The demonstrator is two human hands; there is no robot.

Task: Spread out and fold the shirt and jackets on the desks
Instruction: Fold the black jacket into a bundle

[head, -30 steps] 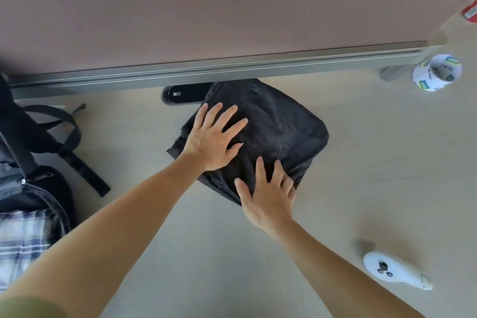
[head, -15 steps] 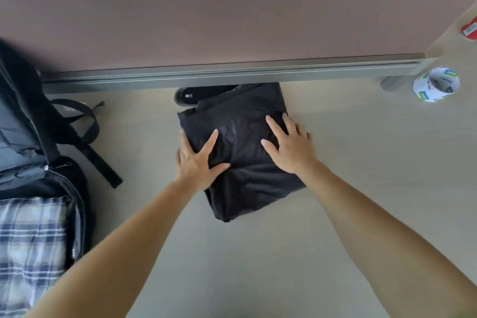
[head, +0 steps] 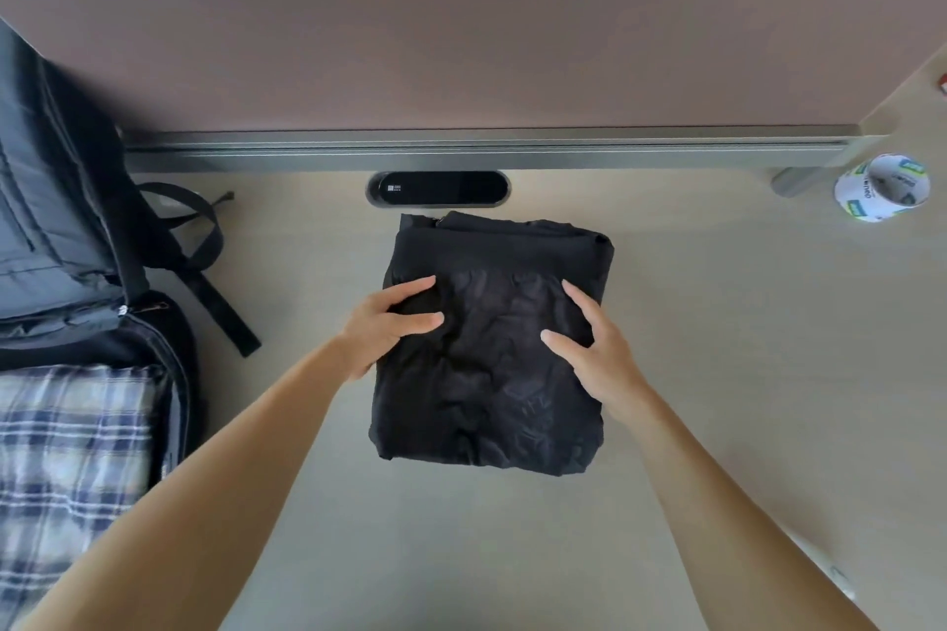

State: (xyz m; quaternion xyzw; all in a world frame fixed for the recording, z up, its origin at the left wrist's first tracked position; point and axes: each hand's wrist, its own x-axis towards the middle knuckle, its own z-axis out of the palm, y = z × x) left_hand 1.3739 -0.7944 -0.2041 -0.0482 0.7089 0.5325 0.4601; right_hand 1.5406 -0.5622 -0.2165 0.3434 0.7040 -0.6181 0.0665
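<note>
A black jacket (head: 492,374) lies folded into a compact square on the light desk (head: 743,374), just in front of the partition. My left hand (head: 384,328) rests on the jacket's left edge with fingers stretched out over the fabric. My right hand (head: 589,348) lies flat on the right part of the jacket, thumb spread toward the middle. Both hands press on the cloth and neither lifts it. A blue and white plaid shirt (head: 66,477) sits at the lower left, inside an open bag.
A dark backpack (head: 61,231) with loose straps fills the left side of the desk. A black oval control panel (head: 438,189) sits by the brown partition (head: 461,41). A printed tape roll (head: 881,187) stands at the far right.
The jacket has been turned square to the desk edge and now lies clear of the control panel. My hands moved apart, one to each side of it.
</note>
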